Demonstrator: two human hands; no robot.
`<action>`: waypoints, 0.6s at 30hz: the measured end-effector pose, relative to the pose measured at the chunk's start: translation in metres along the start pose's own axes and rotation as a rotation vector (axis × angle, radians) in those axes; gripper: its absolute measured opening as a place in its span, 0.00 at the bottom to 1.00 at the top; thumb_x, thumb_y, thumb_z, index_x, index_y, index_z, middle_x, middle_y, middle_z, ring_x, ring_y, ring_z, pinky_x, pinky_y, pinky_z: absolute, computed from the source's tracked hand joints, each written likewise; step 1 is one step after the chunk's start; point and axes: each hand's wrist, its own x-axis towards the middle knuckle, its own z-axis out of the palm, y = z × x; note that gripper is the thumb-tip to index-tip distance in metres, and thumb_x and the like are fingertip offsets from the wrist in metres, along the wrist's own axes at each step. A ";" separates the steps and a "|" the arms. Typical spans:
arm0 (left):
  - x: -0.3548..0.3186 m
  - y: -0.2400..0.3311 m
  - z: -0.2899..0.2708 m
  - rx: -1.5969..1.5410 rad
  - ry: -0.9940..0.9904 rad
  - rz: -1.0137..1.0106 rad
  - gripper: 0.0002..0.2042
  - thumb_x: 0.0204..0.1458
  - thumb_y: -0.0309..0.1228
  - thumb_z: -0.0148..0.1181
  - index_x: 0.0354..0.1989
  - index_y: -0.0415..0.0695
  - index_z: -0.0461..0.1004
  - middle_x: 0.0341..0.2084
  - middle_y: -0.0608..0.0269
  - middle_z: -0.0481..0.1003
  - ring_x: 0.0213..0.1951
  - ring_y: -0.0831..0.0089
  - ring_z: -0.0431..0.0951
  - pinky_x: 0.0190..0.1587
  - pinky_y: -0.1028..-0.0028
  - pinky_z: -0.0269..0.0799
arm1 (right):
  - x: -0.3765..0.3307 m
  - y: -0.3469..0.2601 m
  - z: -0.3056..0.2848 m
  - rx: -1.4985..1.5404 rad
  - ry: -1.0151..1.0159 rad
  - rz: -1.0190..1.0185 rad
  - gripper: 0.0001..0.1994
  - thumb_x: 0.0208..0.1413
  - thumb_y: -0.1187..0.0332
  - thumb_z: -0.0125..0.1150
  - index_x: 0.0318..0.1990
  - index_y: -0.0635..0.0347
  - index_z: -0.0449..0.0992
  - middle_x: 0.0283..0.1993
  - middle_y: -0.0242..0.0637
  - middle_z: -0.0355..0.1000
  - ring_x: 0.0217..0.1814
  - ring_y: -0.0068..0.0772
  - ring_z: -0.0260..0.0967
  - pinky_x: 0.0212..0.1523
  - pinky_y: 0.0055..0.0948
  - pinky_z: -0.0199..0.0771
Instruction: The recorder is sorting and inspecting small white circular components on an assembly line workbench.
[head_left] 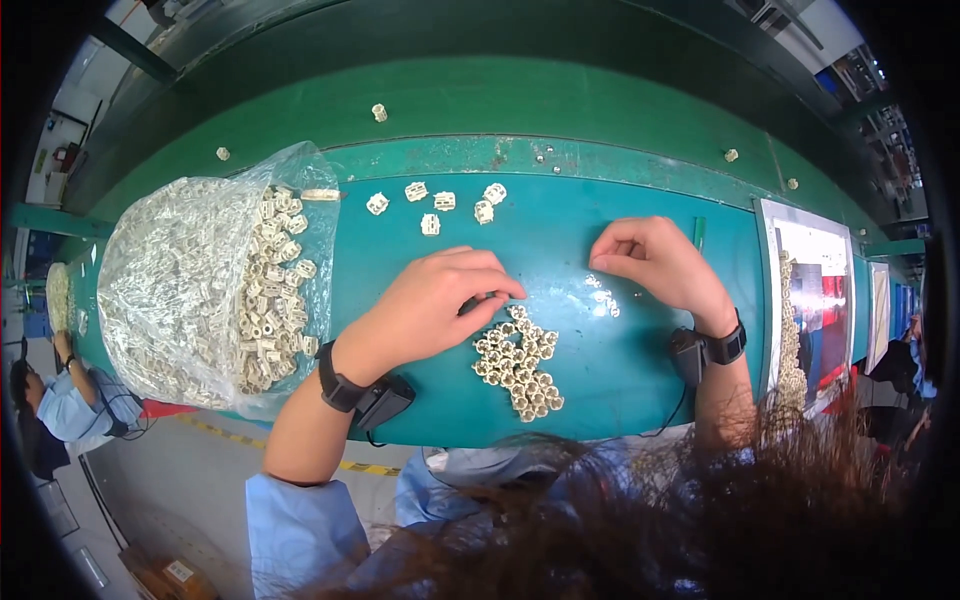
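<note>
My left hand [430,303] hovers at the upper left of a cluster of small cream cylindrical parts [515,365], most standing on end with open tops. Its thumb and fingers are curled together; whatever they pinch is hidden. Further right, my right hand [660,262] is raised over the mat with thumb and fingertips closed, and I cannot make out anything between them. Below its fingertips lie several tiny whitish pieces [603,300], too small to name. Several loose cream parts [444,201] are scattered toward the far side of the green mat [560,225].
At the left, a big clear plastic bag [165,290] spills many cream parts. A white-framed tray [765,290] with more parts stands at the right, near a thin green stick [699,233]. A raised green ledge [560,100] runs along the back. Another person [90,405] sits far left.
</note>
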 end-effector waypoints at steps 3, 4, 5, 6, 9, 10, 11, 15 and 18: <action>-0.001 -0.001 0.000 0.019 -0.009 0.001 0.09 0.65 0.24 0.69 0.50 0.49 0.90 0.40 0.64 0.85 0.44 0.60 0.84 0.48 0.63 0.82 | -0.004 -0.008 -0.001 -0.044 -0.033 0.004 0.07 0.61 0.74 0.80 0.43 0.62 0.87 0.34 0.24 0.78 0.37 0.15 0.72 0.37 0.22 0.73; -0.002 -0.001 0.000 0.016 -0.006 0.001 0.09 0.65 0.24 0.69 0.50 0.49 0.90 0.40 0.64 0.85 0.44 0.60 0.84 0.48 0.63 0.82 | -0.005 -0.008 0.000 -0.047 -0.035 0.006 0.07 0.61 0.74 0.80 0.43 0.62 0.87 0.34 0.24 0.78 0.37 0.15 0.72 0.37 0.22 0.73; -0.003 -0.002 -0.001 0.018 -0.006 0.002 0.09 0.65 0.24 0.69 0.50 0.49 0.90 0.40 0.64 0.85 0.44 0.60 0.84 0.48 0.63 0.82 | -0.007 -0.008 0.001 -0.081 -0.037 -0.034 0.08 0.59 0.74 0.82 0.43 0.60 0.87 0.33 0.24 0.76 0.36 0.16 0.71 0.37 0.22 0.72; -0.003 -0.001 -0.001 0.019 -0.006 0.005 0.09 0.65 0.24 0.69 0.50 0.49 0.90 0.40 0.64 0.85 0.44 0.60 0.84 0.48 0.63 0.81 | -0.008 -0.008 0.001 -0.116 -0.037 -0.072 0.10 0.57 0.74 0.83 0.43 0.59 0.87 0.33 0.24 0.75 0.36 0.17 0.70 0.37 0.23 0.71; -0.001 0.001 -0.002 0.015 -0.004 0.008 0.09 0.65 0.25 0.69 0.50 0.49 0.90 0.40 0.64 0.85 0.43 0.60 0.84 0.48 0.63 0.81 | -0.008 -0.008 0.002 -0.204 -0.027 -0.124 0.12 0.54 0.74 0.85 0.44 0.57 0.87 0.33 0.24 0.72 0.36 0.19 0.69 0.36 0.24 0.69; 0.000 0.002 -0.003 0.014 -0.003 0.009 0.09 0.65 0.25 0.69 0.50 0.49 0.90 0.40 0.64 0.85 0.43 0.60 0.84 0.47 0.63 0.81 | -0.007 -0.008 0.002 -0.256 -0.014 -0.141 0.14 0.53 0.74 0.86 0.44 0.57 0.87 0.33 0.24 0.71 0.36 0.20 0.68 0.36 0.25 0.69; 0.000 0.002 -0.003 0.014 -0.003 0.006 0.09 0.65 0.25 0.69 0.50 0.49 0.90 0.40 0.64 0.85 0.43 0.60 0.84 0.47 0.63 0.81 | -0.006 -0.007 0.004 -0.304 -0.004 -0.159 0.15 0.51 0.74 0.87 0.44 0.56 0.86 0.33 0.24 0.70 0.36 0.21 0.67 0.36 0.26 0.68; 0.000 -0.001 -0.001 0.009 0.000 0.021 0.08 0.65 0.25 0.69 0.49 0.49 0.90 0.39 0.63 0.85 0.43 0.60 0.84 0.46 0.63 0.81 | 0.001 -0.011 0.001 -0.308 -0.075 -0.033 0.13 0.54 0.74 0.86 0.44 0.58 0.86 0.33 0.23 0.69 0.35 0.20 0.64 0.35 0.29 0.67; 0.000 0.000 -0.002 0.001 0.003 0.010 0.08 0.65 0.25 0.69 0.49 0.48 0.90 0.39 0.63 0.85 0.42 0.60 0.84 0.46 0.63 0.81 | 0.003 -0.007 -0.011 -0.131 -0.166 -0.014 0.12 0.58 0.73 0.84 0.47 0.60 0.86 0.34 0.28 0.74 0.38 0.23 0.72 0.40 0.32 0.73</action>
